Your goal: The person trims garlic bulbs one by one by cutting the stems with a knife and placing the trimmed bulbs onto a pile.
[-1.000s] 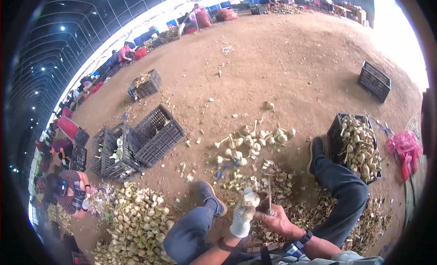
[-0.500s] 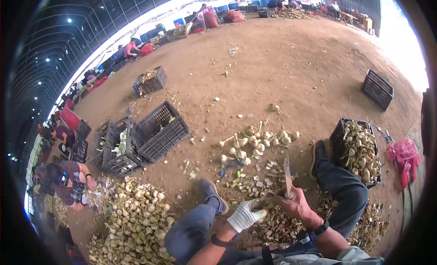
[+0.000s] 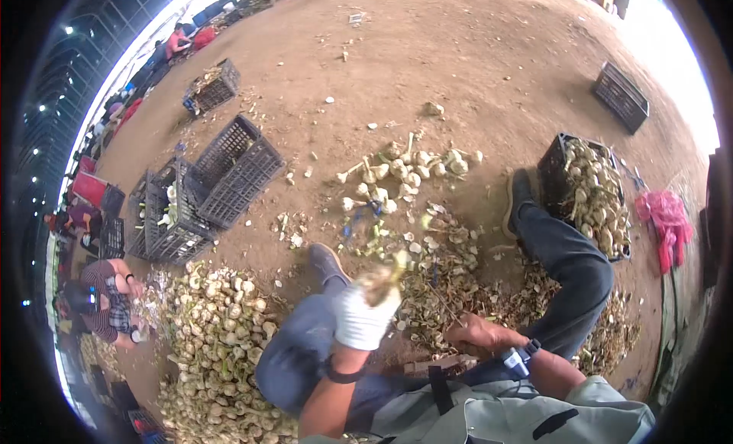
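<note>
My left hand, in a white glove, is closed around a garlic bulb and raised over the ground near my knee. The bulb is blurred; its brown root side and a pale green stem stub show. My right hand, bare, is closed on a knife; the blade appears as a thin dark line pointing up and left, and the handle is hidden in the fingers. Beyond both hands a loose group of garlic bulbs with stems lies on the dirt. Trimmings and peelings cover the ground between my feet.
A large garlic heap lies left of my left leg. A black crate full of garlic stands beyond my right leg, with pink netting beside it. Black crates stand at left. A person in a striped shirt sits at far left.
My left hand has lifted and moved left with the bulb, away from my right hand. The knife has swung from upright to a low leftward slant. The view has tilted down.
</note>
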A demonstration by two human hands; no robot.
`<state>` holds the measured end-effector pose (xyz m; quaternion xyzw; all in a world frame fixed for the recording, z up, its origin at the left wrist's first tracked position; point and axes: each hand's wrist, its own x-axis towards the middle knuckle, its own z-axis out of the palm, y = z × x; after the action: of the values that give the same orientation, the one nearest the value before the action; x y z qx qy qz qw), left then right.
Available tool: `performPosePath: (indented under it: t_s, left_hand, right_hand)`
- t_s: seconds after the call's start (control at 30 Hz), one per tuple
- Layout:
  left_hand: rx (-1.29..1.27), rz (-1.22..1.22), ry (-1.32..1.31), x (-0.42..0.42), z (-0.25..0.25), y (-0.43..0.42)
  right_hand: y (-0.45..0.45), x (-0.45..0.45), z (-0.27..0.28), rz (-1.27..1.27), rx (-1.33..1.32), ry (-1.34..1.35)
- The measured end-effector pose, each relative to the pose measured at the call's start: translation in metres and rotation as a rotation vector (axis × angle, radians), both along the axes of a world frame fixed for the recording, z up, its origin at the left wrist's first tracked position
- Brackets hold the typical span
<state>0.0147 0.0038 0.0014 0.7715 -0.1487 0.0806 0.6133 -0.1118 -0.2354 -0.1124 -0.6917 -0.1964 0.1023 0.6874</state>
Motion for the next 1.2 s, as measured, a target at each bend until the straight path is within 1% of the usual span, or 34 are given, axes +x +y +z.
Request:
performPosePath:
  t_s: [0.07, 0.1, 0.13, 0.17, 0.2, 0.23, 0.27, 0.3, 0.33, 0.37, 0.4, 0.43, 0.47, 0.5, 0.53, 0.57, 0.6, 0.63, 0.67, 0.7, 0.73, 0.77, 0.8, 0.83, 0.87, 0.9, 0.93, 1.0, 1.03, 1.07, 1.13, 1.2]
  left_hand:
    - [-0.756, 0.013, 0.253, 0.014, 0.023, 0.039]
    - [-0.936, 0.067, 0.125, 0.022, 0.034, 0.070]
    - [-1.115, 0.119, -0.009, 0.029, 0.048, 0.097]
    - [-1.233, 0.170, -0.095, 0.029, 0.096, 0.104]
    - [-1.378, 0.574, -0.192, 0.036, 0.113, 0.119]
    - [-1.621, 0.342, -0.190, 0.030, 0.091, 0.182]
    - [-1.429, 0.285, -0.247, 0.024, 0.072, 0.219]
    - [-1.502, 0.307, -0.232, 0.027, 0.079, 0.205]
    - [-1.574, 0.330, -0.211, 0.030, 0.088, 0.181]
    - [-1.424, 0.450, -0.134, 0.043, 0.087, 0.160]
    - [-1.267, 0.573, -0.056, 0.062, 0.086, 0.135]
    - [-1.018, 0.713, 0.048, 0.085, 0.085, 0.105]
    - [-0.813, 0.472, 0.213, 0.100, 0.068, 0.103]
    - [-0.704, 0.442, 0.321, 0.129, 0.064, 0.075]
    - [-0.603, 0.319, 0.507, 0.155, 0.050, 0.066]
    - [-0.451, 0.336, 0.657, 0.181, 0.012, 0.066]
    - [-0.345, 0.324, 0.696, 0.202, -0.032, 0.068]
    - [-0.166, 0.312, 0.728, 0.222, -0.076, 0.075]
    - [-0.069, 0.218, 0.682, 0.248, -0.122, 0.078]
    - [0.235, 0.128, 0.708, 0.275, -0.155, 0.079]
    - [0.255, 0.117, 0.732, 0.301, -0.195, 0.084]
    - [0.531, 0.147, 0.620, 0.327, -0.237, 0.088]
    - [0.786, 0.163, 0.480, 0.352, -0.266, 0.076]
    - [0.776, 0.136, 0.488, 0.368, -0.283, 0.057]
    - [0.727, 0.132, 0.551, 0.374, -0.294, 0.043]
    - [0.679, 0.136, 0.612, 0.376, -0.302, 0.031]
    - [0.588, 0.084, 0.698, 0.375, -0.310, 0.015]
    - [1.051, 0.052, 0.540, 0.362, -0.302, -0.026]
    - [1.043, 0.053, 0.544, 0.354, -0.283, -0.045]
    - [0.900, -0.208, 0.648, 0.341, -0.256, -0.063]
    - [0.577, -0.722, 0.804, 0.329, -0.211, -0.087]
    - [1.042, -0.786, 0.581, 0.337, -0.197, -0.089]
  right_hand:
    - [-0.007, -0.005, 0.032, -0.019, -0.463, 0.841]
    - [-0.020, -0.021, -0.014, -0.005, -0.591, -0.076]
    - [-0.022, -0.012, -0.007, -0.003, -0.595, -0.066]
    - [-0.025, 0.008, 0.013, -0.152, -0.483, 0.421]
    - [-0.029, 0.024, 0.024, -0.304, -0.344, 0.902]
    - [-0.036, 0.034, 0.017, -0.283, -0.373, 0.666]
    - [-0.043, 0.054, -0.008, -0.458, -0.285, 0.826]
    - [-0.056, 0.074, -0.020, -0.445, -0.326, 0.727]
    - [-0.070, 0.095, -0.043, -0.430, -0.417, 0.480]
    - [-0.081, 0.120, -0.072, -0.567, -0.360, 0.677]
    - [-0.088, 0.152, -0.056, -0.620, -0.503, 0.738]
    - [-0.098, 0.179, -0.058, -0.721, -0.561, 0.779]
    - [-0.117, 0.214, -0.063, -0.661, -0.859, 0.640]
    - [-0.150, 0.248, -0.107, -0.735, -1.103, 0.559]
    - [-0.148, 0.269, -0.078, -0.868, -1.005, 0.243]
    - [-0.199, 0.299, -0.134, -0.919, -1.043, 0.232]
    - [-0.194, 0.325, -0.108, -1.022, -0.962, 0.354]
    - [-0.229, 0.350, -0.144, -1.022, -1.028, 0.226]
    - [-0.265, 0.372, -0.178, -0.951, -1.103, 0.294]
    - [-0.275, 0.384, -0.184, -0.951, -1.115, 0.260]
    - [-0.269, 0.391, -0.168, -0.899, -1.082, 0.227]
    - [-0.261, 0.399, -0.147, -0.801, -1.012, 0.318]
    - [-0.259, 0.411, -0.134, -0.720, -0.947, 0.392]
    - [-0.264, 0.419, -0.140, -0.734, -0.965, 0.409]
    - [-0.265, 0.425, -0.148, -0.751, -0.955, 0.334]
    - [-0.261, 0.431, -0.157, -0.762, -0.940, 0.253]
    - [-0.253, 0.439, -0.161, -0.755, -0.953, 0.263]
    - [-0.242, 0.457, -0.162, -0.801, -0.959, 0.468]
    - [-0.257, 0.461, -0.191, -0.767, -1.132, 0.318]
    - [-0.255, 0.464, -0.185, -0.767, -1.136, 0.320]
    - [-0.242, 0.461, -0.159, -0.429, -0.980, 0.617]
    - [-0.247, 0.446, -0.151, -0.289, -0.882, 0.479]
